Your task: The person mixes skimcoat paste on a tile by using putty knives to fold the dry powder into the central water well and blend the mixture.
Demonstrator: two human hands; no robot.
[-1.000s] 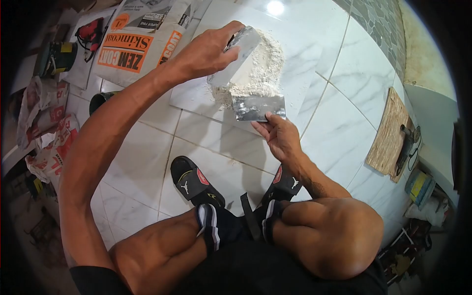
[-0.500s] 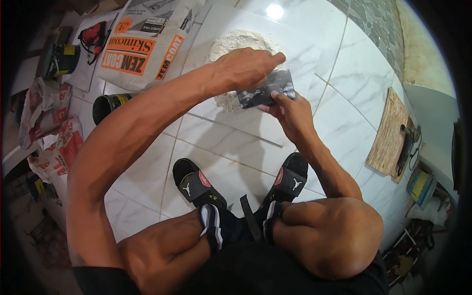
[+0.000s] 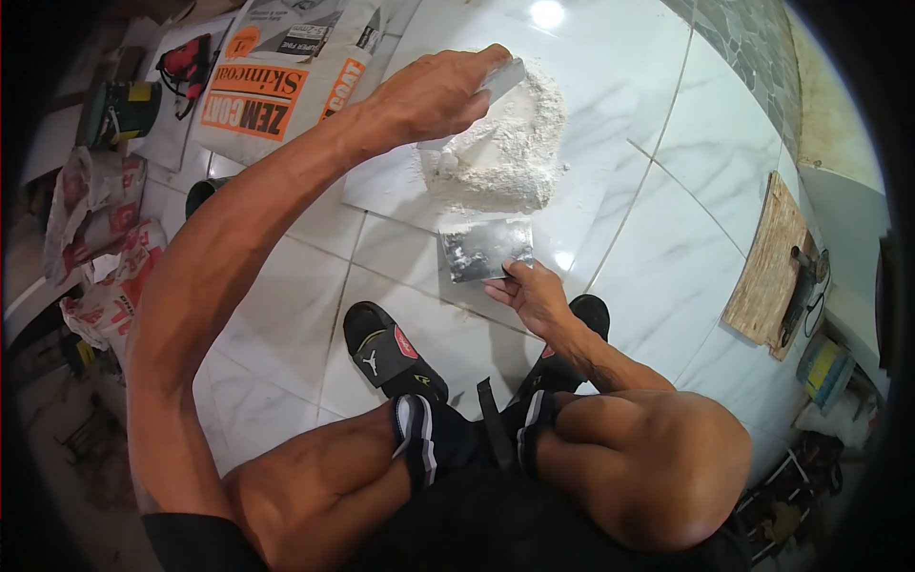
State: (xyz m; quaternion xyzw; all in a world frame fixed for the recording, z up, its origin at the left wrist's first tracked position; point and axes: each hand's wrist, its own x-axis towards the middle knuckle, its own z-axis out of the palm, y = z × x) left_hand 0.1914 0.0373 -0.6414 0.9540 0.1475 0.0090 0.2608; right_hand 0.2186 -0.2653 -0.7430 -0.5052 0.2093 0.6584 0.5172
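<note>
A pile of pale skimcoat powder (image 3: 519,157) lies on a smooth white sheet or tile, with a wet-looking patch in its middle. At its far left edge my left hand (image 3: 443,93) is closed around a thin, flat metal scraper blade (image 3: 503,82), tilted on edge; my fingers hide part of it. Nearer to me, my right hand (image 3: 536,294) grips a rectangular metal scraper plate (image 3: 486,250) at its right corner, thumb on top. White powder is smeared over that plate. It is held just on my side of the pile.
A bag of skimcoat (image 3: 262,95) lies to the left, beside a dark bucket (image 3: 203,194) partly behind my left arm. Farther left are a red tool (image 3: 184,71) and torn bags (image 3: 105,214). A wooden board (image 3: 762,276) lies right. My sandals (image 3: 381,348) stand on the tiles.
My right hand has drawn its plate back toward me, away from the pile. My left hand has moved up and left, showing its blade and more of the powder.
</note>
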